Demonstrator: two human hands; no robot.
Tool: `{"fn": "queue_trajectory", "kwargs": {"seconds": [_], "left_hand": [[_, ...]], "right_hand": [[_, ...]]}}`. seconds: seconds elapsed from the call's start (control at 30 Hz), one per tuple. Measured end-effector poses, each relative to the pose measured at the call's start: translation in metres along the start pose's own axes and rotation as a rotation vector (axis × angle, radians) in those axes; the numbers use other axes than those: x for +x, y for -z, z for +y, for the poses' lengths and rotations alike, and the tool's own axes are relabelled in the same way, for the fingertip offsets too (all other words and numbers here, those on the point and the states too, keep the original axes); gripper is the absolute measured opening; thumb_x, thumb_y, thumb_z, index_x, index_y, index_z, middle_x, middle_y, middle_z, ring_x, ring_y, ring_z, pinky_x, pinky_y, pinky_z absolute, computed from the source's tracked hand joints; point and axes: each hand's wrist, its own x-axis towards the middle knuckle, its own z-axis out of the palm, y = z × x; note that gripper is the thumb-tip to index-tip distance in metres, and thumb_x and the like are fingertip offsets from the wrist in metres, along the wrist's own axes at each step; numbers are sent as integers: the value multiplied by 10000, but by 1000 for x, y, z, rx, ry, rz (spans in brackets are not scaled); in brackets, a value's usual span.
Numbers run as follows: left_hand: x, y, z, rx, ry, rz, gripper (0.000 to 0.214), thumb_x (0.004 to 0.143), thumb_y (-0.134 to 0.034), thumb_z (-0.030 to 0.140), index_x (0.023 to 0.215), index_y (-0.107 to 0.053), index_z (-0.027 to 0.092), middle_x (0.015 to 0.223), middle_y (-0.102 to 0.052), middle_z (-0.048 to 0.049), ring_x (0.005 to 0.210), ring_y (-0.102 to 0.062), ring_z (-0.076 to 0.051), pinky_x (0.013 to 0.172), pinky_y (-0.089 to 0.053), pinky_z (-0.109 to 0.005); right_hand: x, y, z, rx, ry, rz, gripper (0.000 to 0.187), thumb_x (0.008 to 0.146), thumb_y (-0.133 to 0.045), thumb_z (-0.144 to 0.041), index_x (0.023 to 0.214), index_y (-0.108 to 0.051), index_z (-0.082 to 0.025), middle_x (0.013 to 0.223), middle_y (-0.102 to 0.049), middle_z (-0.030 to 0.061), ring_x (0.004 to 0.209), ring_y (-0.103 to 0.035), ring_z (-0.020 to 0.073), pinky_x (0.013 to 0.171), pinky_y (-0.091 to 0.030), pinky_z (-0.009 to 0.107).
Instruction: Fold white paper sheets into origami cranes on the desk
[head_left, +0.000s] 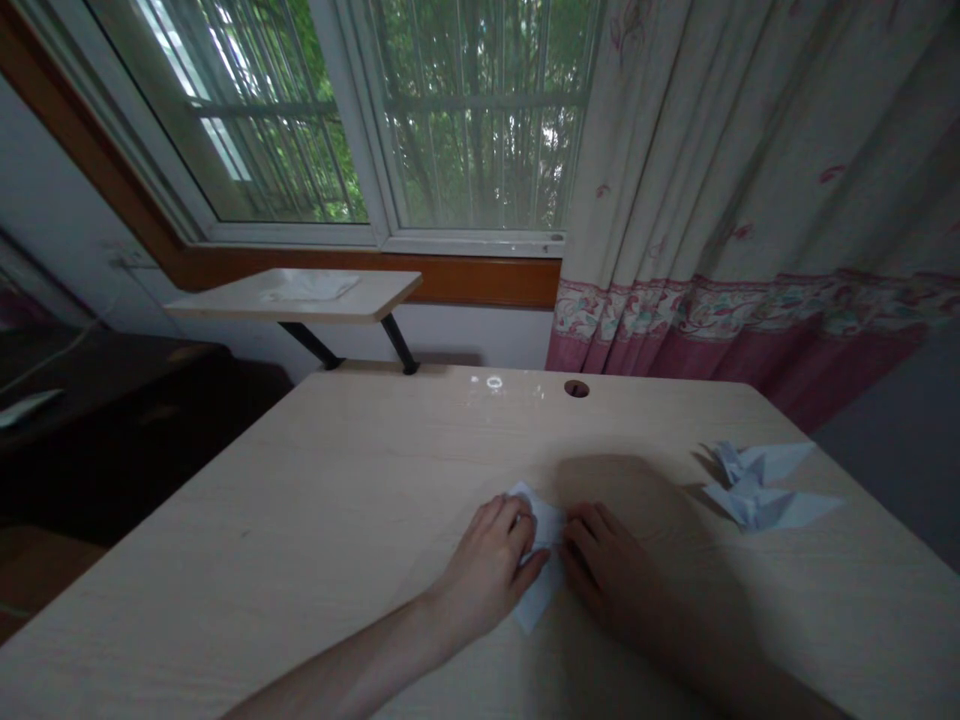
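A small piece of folded white paper [538,597] lies on the desk, its pointed ends showing above and below my hands. My left hand [499,555] rests on its left side, fingers curled and thumb pressed against the paper. At the right edge my right hand [604,560] has bent fingers closed on the paper; its fingertips are in shade and partly hidden. Between the two hands a strip of the paper's surface and a crease are visible. To the right stand two folded paper cranes [757,500], close together with their wings spread.
The pale wooden desk [337,480] has a round cable hole [576,389] near its back edge. A raised shelf [390,285] on black supports holds some white paper [311,286]. Behind are a window [480,120] and a long floral curtain [720,180].
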Motion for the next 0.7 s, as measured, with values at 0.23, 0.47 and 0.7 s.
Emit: {"fn": "queue_trajectory", "kwargs": {"seconds": [0.23,0.47,0.7], "left_hand": [[2,2,1,58,11,-9,134,908,-649,257,852,-553,182,1029,-596,-65,945,-533,-260,810,-453,-413],[4,5,-2,33,27,-20,180,880,-710,286,858,-559,190,995,-620,-32,948,-538,-255,815,-410,-397],[3,5,-9,-89,48,-12,171,855,-748,255,898,-591,205,1083,-620,-22,1024,-540,-236,856,-393,-369]], "right_hand": [[-1,-3,3,-8,-11,-5,114,933,-459,-166,926,-565,-208,954,-647,88,876,-607,246,808,-525,431],[0,1,6,82,-82,-17,85,923,-516,-162,963,-584,-194,962,-640,82,893,-603,243,820,-515,425],[2,7,7,192,-113,-59,155,923,-510,-105,1011,-593,-202,1000,-633,77,925,-590,239,835,-505,419]]}}
